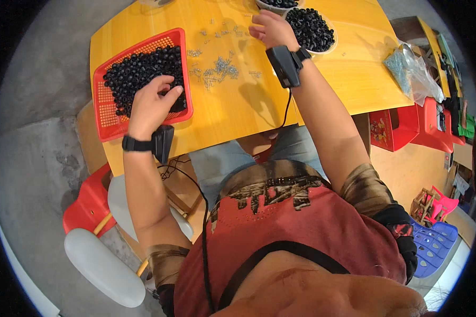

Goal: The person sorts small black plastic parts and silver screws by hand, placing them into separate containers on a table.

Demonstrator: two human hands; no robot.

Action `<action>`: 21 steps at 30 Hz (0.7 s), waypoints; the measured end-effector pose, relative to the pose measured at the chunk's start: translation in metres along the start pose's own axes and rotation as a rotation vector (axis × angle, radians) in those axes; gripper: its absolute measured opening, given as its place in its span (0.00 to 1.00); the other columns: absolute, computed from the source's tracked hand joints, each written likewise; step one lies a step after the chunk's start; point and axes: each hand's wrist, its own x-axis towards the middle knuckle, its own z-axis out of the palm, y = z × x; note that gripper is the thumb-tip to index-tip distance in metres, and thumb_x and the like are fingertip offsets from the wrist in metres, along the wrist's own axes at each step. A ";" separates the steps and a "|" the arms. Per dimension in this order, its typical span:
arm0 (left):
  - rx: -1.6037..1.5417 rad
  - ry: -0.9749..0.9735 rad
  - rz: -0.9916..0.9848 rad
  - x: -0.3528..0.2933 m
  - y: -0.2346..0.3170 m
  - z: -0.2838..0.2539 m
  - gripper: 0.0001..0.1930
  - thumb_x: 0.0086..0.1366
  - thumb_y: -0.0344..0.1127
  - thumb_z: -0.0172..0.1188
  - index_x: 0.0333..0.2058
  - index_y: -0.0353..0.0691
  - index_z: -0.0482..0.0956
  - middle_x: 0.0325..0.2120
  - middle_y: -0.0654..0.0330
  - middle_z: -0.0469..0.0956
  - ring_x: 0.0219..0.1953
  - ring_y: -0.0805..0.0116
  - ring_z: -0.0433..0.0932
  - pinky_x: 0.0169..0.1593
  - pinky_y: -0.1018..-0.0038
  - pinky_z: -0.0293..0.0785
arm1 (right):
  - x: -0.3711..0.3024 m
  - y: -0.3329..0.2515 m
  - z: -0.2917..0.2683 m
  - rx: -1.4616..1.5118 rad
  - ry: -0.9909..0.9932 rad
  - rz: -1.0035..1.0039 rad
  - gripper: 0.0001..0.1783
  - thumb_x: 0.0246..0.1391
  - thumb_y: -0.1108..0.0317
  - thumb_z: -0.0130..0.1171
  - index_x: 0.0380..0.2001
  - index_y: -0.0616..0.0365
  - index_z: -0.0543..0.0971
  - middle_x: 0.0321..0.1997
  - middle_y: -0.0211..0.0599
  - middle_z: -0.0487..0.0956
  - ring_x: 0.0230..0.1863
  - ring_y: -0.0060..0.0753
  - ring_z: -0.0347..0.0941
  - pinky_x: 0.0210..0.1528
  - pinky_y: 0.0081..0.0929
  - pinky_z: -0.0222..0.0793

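Note:
My left hand [152, 103] is over the near right part of a red plastic basket [184, 63] filled with small black ring-shaped parts [137, 68]. Its thumb and index finger stand apart, and I see nothing between them. Farther off, my right hand [272, 30] hovers beside a round tub [330, 48] of small black plastic pieces [308, 29]. Its fingers are loosely bent and slightly apart, pointing left, with no held item visible. Small silvery metal pieces [220, 70] lie scattered on the yellow table [232, 108] between the hands.
Another container of black pieces [280, 3] stands at the far edge of view. A clear plastic bag [415, 74] sits on the table's right side. Red stools [402, 129] stand beyond the right edge, a grey-padded chair [103, 267] at lower left. A cable [195, 182] hangs from the left wrist device.

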 end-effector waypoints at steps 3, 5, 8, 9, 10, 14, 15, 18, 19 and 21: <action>-0.190 -0.039 -0.031 -0.021 -0.003 -0.001 0.16 0.61 0.36 0.57 0.47 0.36 0.72 0.38 0.61 0.76 0.34 0.76 0.75 0.34 0.80 0.72 | 0.041 0.005 0.002 0.288 0.068 0.065 0.19 0.55 0.70 0.50 0.45 0.72 0.64 0.33 0.47 0.72 0.28 0.40 0.70 0.32 0.32 0.71; -0.399 -0.065 -0.022 -0.036 -0.002 0.003 0.14 0.62 0.34 0.55 0.46 0.37 0.72 0.40 0.62 0.75 0.36 0.76 0.75 0.38 0.79 0.73 | 0.055 0.006 -0.002 0.357 0.122 -0.002 0.15 0.56 0.69 0.49 0.40 0.71 0.63 0.30 0.45 0.69 0.26 0.38 0.66 0.29 0.33 0.68; -0.540 -0.081 0.027 -0.061 -0.003 0.004 0.14 0.63 0.34 0.54 0.46 0.36 0.72 0.41 0.61 0.75 0.37 0.74 0.76 0.41 0.78 0.72 | 0.055 0.000 0.007 0.580 0.027 0.062 0.12 0.56 0.70 0.45 0.24 0.56 0.54 0.21 0.37 0.58 0.19 0.27 0.51 0.21 0.31 0.51; -0.538 -0.076 0.028 -0.069 0.000 0.001 0.14 0.63 0.34 0.54 0.46 0.36 0.72 0.41 0.61 0.75 0.37 0.74 0.76 0.41 0.78 0.72 | 0.043 -0.007 0.024 0.516 0.124 0.071 0.13 0.56 0.71 0.45 0.24 0.56 0.53 0.21 0.36 0.56 0.19 0.27 0.50 0.21 0.30 0.50; -0.620 -0.063 -0.002 -0.073 0.002 0.000 0.14 0.62 0.33 0.55 0.45 0.35 0.73 0.39 0.61 0.75 0.37 0.76 0.75 0.41 0.80 0.71 | 0.032 -0.014 0.034 0.447 0.228 0.074 0.13 0.55 0.71 0.45 0.24 0.57 0.53 0.20 0.35 0.55 0.18 0.27 0.49 0.20 0.29 0.49; -0.733 -0.050 -0.024 -0.077 0.006 0.001 0.13 0.61 0.32 0.57 0.44 0.34 0.73 0.38 0.62 0.76 0.38 0.76 0.74 0.41 0.80 0.71 | 0.041 0.001 0.020 0.409 0.203 0.067 0.14 0.56 0.68 0.44 0.24 0.56 0.52 0.20 0.35 0.55 0.17 0.27 0.49 0.20 0.29 0.49; -0.733 -0.049 -0.023 -0.076 0.006 0.001 0.13 0.61 0.32 0.57 0.44 0.34 0.73 0.38 0.62 0.76 0.38 0.76 0.74 0.41 0.80 0.71 | 0.042 -0.001 0.022 0.489 0.228 0.124 0.14 0.57 0.66 0.44 0.24 0.57 0.53 0.20 0.36 0.55 0.17 0.28 0.50 0.19 0.30 0.49; -0.746 -0.061 -0.009 -0.075 0.005 0.003 0.13 0.61 0.32 0.57 0.44 0.34 0.73 0.38 0.63 0.76 0.38 0.77 0.74 0.42 0.80 0.70 | 0.051 0.001 0.028 0.548 0.271 0.148 0.15 0.58 0.61 0.43 0.27 0.60 0.56 0.21 0.41 0.60 0.18 0.31 0.54 0.19 0.33 0.52; -0.759 -0.071 -0.008 -0.075 0.007 0.005 0.13 0.61 0.32 0.57 0.44 0.35 0.73 0.38 0.63 0.76 0.37 0.77 0.74 0.42 0.80 0.70 | 0.055 0.003 0.028 0.527 0.293 0.114 0.16 0.59 0.59 0.43 0.29 0.63 0.59 0.22 0.44 0.63 0.18 0.32 0.57 0.19 0.34 0.54; -0.781 -0.097 -0.006 -0.074 0.008 0.008 0.13 0.61 0.32 0.57 0.44 0.34 0.73 0.38 0.63 0.76 0.37 0.78 0.74 0.43 0.80 0.69 | 0.061 0.003 0.028 0.442 0.393 0.139 0.18 0.59 0.57 0.43 0.32 0.66 0.61 0.24 0.46 0.66 0.19 0.34 0.59 0.19 0.36 0.56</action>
